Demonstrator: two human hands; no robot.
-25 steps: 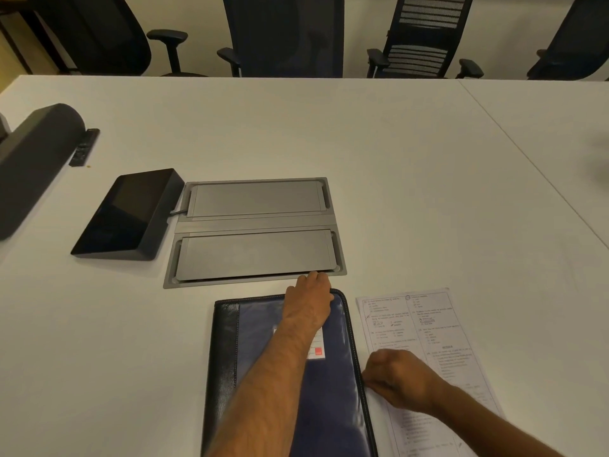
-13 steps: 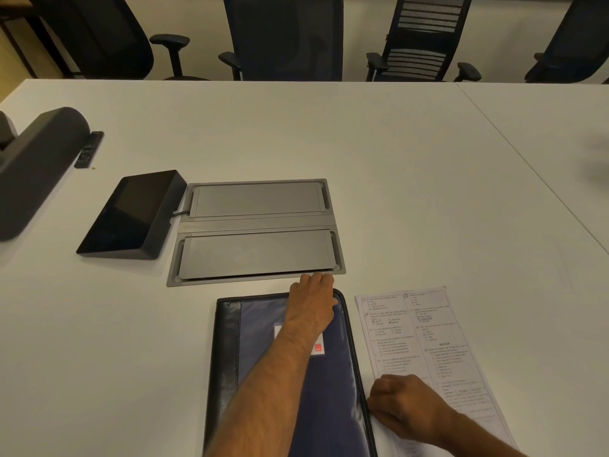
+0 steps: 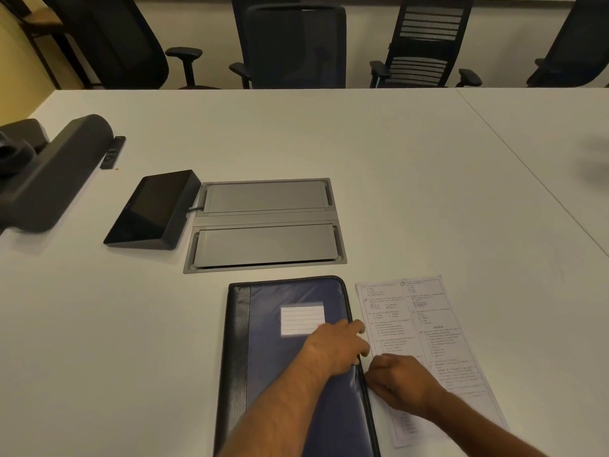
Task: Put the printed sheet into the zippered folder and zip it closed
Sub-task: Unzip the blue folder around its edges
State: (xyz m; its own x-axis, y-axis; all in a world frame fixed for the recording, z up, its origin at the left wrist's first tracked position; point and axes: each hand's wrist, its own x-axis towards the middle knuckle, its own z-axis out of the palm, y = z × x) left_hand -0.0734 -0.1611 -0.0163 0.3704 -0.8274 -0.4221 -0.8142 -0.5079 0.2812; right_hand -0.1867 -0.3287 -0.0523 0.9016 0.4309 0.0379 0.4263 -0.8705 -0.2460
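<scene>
The zippered folder (image 3: 290,351), dark blue with a black spine and a white label, lies flat and shut near the table's front edge. The printed sheet (image 3: 412,321) lies flat just right of it, touching its edge. My left hand (image 3: 339,344) rests on the cover, and its fingertips curl over the folder's right zipper edge. Just below it, my right hand (image 3: 400,380) lies on the sheet with curled fingers pinching at the same edge. Its fingertips are hidden, so I cannot see whether they hold the zipper pull.
A grey metal cable hatch (image 3: 263,225) is set into the white table (image 3: 428,192) just beyond the folder. To its left stand a black wedge-shaped screen (image 3: 151,209), a dark speaker bar (image 3: 56,173) and a small remote (image 3: 112,153). Office chairs (image 3: 293,47) line the far edge.
My left hand slid from the folder's top edge down to the middle of its right edge. My right hand went down along that edge, then came back up to just below the left hand.
</scene>
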